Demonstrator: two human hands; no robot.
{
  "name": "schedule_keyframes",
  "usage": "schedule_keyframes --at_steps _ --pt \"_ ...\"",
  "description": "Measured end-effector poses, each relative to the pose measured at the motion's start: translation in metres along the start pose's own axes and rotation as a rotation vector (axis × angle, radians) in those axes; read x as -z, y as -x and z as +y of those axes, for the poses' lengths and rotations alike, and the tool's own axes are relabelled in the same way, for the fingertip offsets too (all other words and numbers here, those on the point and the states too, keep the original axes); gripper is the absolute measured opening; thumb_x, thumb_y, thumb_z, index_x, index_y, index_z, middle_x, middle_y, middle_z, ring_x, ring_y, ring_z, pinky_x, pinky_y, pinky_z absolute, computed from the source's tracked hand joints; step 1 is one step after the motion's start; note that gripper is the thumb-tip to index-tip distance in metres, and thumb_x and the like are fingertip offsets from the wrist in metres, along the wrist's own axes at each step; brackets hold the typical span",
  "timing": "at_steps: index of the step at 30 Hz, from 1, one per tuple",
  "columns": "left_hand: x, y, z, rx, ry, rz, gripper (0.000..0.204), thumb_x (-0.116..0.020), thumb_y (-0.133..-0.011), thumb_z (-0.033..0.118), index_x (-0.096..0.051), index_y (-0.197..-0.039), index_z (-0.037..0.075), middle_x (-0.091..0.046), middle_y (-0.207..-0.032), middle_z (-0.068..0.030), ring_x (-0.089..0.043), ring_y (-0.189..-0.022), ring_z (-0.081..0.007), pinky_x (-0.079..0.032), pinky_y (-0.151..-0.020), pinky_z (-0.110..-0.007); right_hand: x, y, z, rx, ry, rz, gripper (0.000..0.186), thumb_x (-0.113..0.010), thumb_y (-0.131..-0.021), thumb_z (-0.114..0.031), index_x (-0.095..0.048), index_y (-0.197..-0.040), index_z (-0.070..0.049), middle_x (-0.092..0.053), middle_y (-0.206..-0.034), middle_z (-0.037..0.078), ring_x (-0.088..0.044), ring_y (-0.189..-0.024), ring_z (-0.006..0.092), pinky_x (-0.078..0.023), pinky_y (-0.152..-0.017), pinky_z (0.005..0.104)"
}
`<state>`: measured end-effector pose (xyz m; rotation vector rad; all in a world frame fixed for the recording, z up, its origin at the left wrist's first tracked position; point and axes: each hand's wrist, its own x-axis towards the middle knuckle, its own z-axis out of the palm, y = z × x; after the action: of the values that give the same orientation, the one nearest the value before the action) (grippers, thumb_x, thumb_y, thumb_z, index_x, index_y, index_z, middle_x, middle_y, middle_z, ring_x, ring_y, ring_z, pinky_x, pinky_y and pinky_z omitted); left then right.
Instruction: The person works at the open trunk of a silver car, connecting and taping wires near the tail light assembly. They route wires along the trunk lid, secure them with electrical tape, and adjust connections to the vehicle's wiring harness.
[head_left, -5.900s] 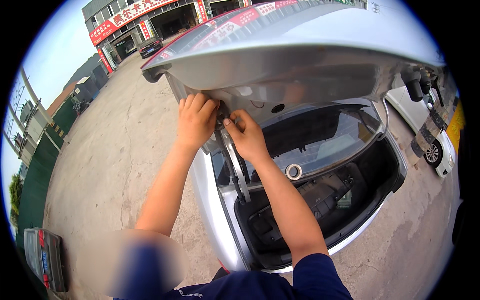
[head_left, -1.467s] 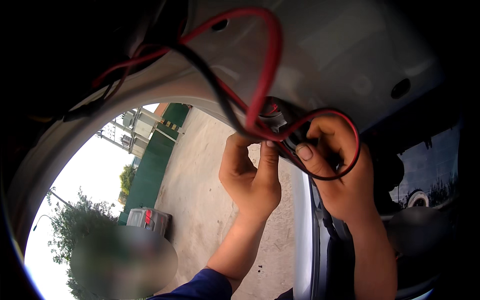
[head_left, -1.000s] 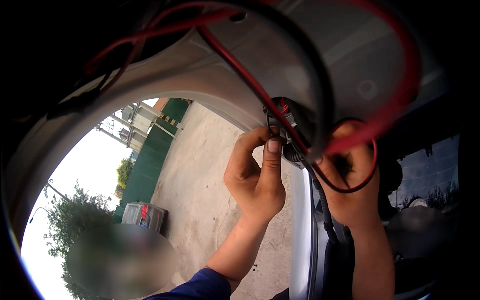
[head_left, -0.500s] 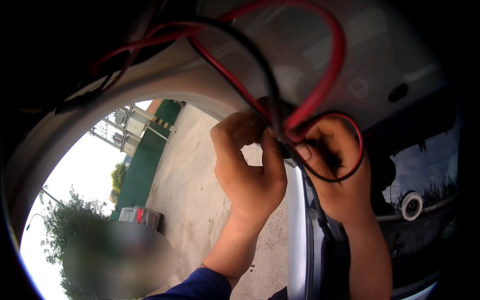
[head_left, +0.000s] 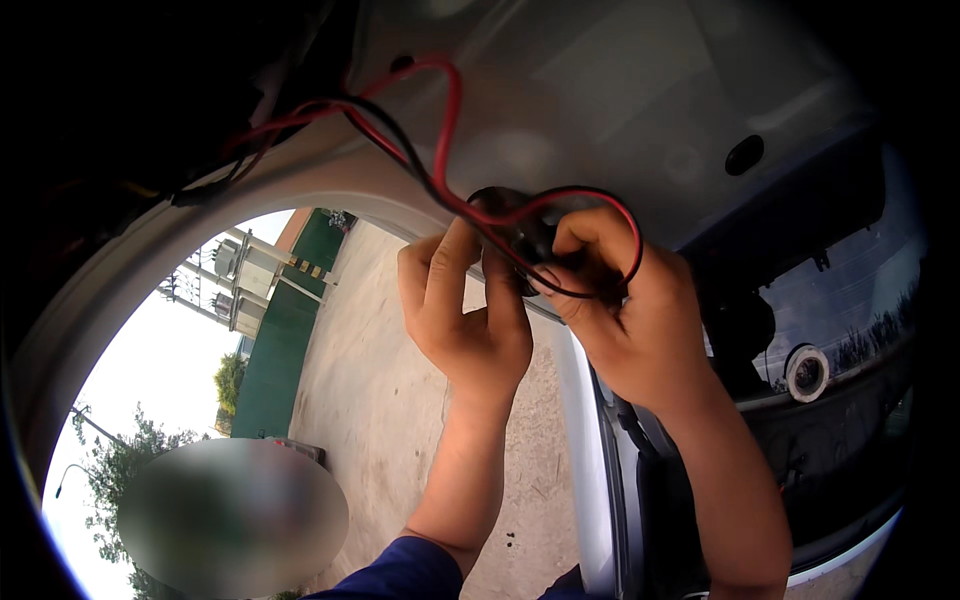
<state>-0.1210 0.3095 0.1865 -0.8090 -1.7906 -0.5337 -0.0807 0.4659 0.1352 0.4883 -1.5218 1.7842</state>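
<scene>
Both my hands are raised under a vehicle's body panel, close together around a dark rounded part (head_left: 528, 238) whose kind I cannot make out. My left hand (head_left: 465, 325) has its fingers bent against the left side of this part, beneath the wires. From the right, my right hand (head_left: 645, 325) curls round it, thumb and fingers closing together. Red and black wires (head_left: 448, 120) come down from the upper left to my fingertips. One thin loop of wire (head_left: 637, 235) bows out over my right hand. The fingertips are partly hidden by wires and the part.
A pale panel (head_left: 620, 110) with a dark oval plug (head_left: 745, 155) spans overhead. On the right is a dark vehicle door or hatch with a window and a white ring (head_left: 806, 373). The curved body frame (head_left: 110, 250) edges the left, with concrete ground (head_left: 350, 330) beyond.
My hands have shifted up and left with the dark part, which shows more plainly now. The wires hang farther from the view and look smaller. My left fingers have straightened upward.
</scene>
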Motion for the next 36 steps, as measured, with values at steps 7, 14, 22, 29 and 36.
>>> schedule_keyframes --at_steps 7,14,22,29,36 --pt "-0.005 0.002 -0.007 0.381 0.586 0.019 0.042 -0.076 -0.102 -0.005 -0.045 -0.129 0.005 -0.064 -0.107 -0.0060 -0.064 -0.097 -0.0115 -0.053 -0.090 -0.025 -0.010 -0.008 -0.008 0.235 0.242 0.111 0.038 -0.086 -0.092 -0.010 -0.069 -0.126 -0.006 -0.075 -0.108 0.010 -0.077 -0.095 0.0268 -0.061 -0.076 0.0375" --pt "0.004 0.002 -0.004 0.424 0.608 -0.028 0.027 -0.074 -0.104 -0.002 -0.054 -0.122 0.003 -0.060 -0.107 -0.0024 -0.058 -0.096 -0.0096 -0.048 -0.088 -0.024 -0.045 -0.021 -0.028 0.115 0.196 0.359 0.027 -0.085 -0.090 -0.011 -0.063 -0.104 -0.004 -0.075 -0.090 0.015 -0.077 -0.083 0.0356 -0.060 -0.073 0.0459" --pt "0.006 0.004 -0.007 0.426 0.708 -0.086 0.022 -0.071 -0.107 0.004 -0.056 -0.123 0.002 -0.063 -0.108 -0.0032 -0.061 -0.098 -0.0105 -0.051 -0.091 -0.027 -0.057 -0.022 -0.043 -0.009 0.263 0.410 0.031 -0.086 -0.086 -0.011 -0.063 -0.106 -0.003 -0.074 -0.091 0.018 -0.075 -0.089 0.0396 -0.061 -0.079 0.0482" --pt "0.013 0.009 -0.017 0.510 0.540 -0.093 0.016 -0.075 -0.101 0.004 -0.066 -0.114 0.002 -0.071 -0.104 -0.0069 -0.068 -0.094 -0.0157 -0.055 -0.089 -0.031 -0.081 -0.003 -0.037 0.080 0.490 0.471 0.056 -0.091 -0.084 -0.013 -0.066 -0.133 -0.003 -0.066 -0.124 0.015 -0.072 -0.105 0.0298 -0.060 -0.093 0.0418" --pt "0.009 0.001 -0.002 0.463 0.645 0.001 0.020 -0.080 -0.096 0.000 -0.066 -0.110 0.001 -0.069 -0.101 -0.0115 -0.073 -0.086 -0.0238 -0.058 -0.080 -0.036 -0.073 -0.008 -0.036 0.063 0.478 0.479 0.052 -0.090 -0.085 -0.008 -0.064 -0.130 -0.001 -0.068 -0.120 0.013 -0.072 -0.104 0.0235 -0.060 -0.094 0.0385"
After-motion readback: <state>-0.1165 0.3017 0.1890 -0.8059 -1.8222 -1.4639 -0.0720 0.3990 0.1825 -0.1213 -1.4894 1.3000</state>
